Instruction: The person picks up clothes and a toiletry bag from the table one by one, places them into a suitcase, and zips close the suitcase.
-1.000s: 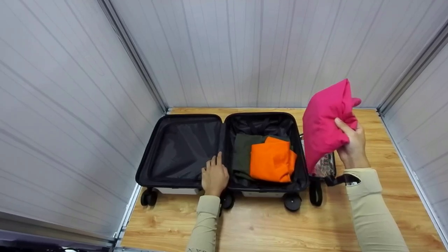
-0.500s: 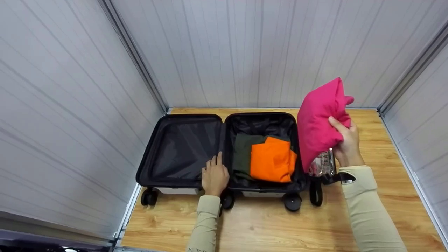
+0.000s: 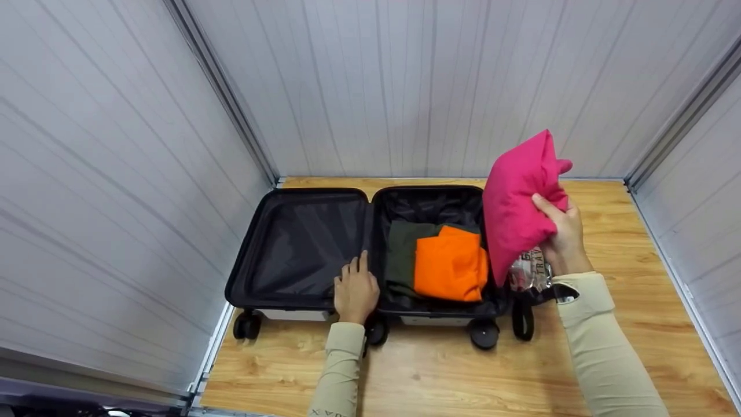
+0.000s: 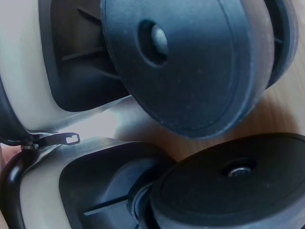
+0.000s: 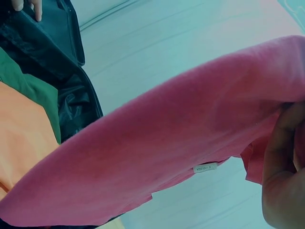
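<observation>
On the floor [image 3: 428,376] lies the suitcase [image 3: 307,249], wide open! Pink cloth [image 3: 515,202] hangs at its right rim; inside, dark green cloth [image 3: 399,255] sits beneath orange cloth [image 3: 448,269]. Right hand [image 3: 564,234]: grip clamped on the pink. Left hand [image 3: 356,292]: fingers loose, resting by the middle seam. Looks like packing; next calls for carrying left, then lowering.

From my station I see a wood-grain floor [image 3: 428,370]. An open suitcase [image 3: 307,249] lies toward its far and left edges, wheels [image 3: 484,334] facing the near edge. Toward the right edge, I make out a partly hidden clear pouch [image 3: 528,273] just beside the suitcase.
</observation>
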Tool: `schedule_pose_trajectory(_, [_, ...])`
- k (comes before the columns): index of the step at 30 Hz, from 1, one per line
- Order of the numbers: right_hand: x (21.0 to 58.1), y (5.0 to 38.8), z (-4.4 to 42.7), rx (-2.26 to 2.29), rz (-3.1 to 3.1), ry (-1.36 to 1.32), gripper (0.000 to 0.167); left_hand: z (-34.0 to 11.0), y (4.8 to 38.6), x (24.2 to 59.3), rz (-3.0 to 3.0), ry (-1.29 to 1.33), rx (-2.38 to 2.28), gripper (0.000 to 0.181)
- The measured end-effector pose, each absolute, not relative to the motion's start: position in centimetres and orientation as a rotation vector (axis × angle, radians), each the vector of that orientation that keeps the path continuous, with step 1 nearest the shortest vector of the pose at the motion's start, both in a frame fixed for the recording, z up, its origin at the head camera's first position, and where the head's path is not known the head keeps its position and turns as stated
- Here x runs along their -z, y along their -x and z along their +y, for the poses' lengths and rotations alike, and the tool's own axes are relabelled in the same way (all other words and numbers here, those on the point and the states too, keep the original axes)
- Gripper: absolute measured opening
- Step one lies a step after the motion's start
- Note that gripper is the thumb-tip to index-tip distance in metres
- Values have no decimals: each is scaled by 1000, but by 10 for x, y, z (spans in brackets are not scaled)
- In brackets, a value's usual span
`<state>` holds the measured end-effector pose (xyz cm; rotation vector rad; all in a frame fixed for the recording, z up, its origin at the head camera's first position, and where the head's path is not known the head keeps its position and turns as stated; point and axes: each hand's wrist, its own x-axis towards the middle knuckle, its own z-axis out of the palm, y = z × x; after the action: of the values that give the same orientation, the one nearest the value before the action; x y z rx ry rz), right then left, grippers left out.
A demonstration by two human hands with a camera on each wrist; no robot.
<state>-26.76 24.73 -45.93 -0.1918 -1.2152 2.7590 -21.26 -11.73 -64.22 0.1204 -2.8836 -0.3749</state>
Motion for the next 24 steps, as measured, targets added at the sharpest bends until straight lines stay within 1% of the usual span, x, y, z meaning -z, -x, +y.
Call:
schedule_pose_trajectory(5, [463,267,245,-2737,-1275,193,20,-115,213,642,-2900,-127,389,51])
schedule_pose_trajectory(14, [468,267,243,-2777,-1293,249,27,-115,213,641,-2915,-132,391,52])
schedule_pose_trajectory(24, [478,270,245,-2767,-1309,231,22,-114,212,642,-2919,-136,382,52])
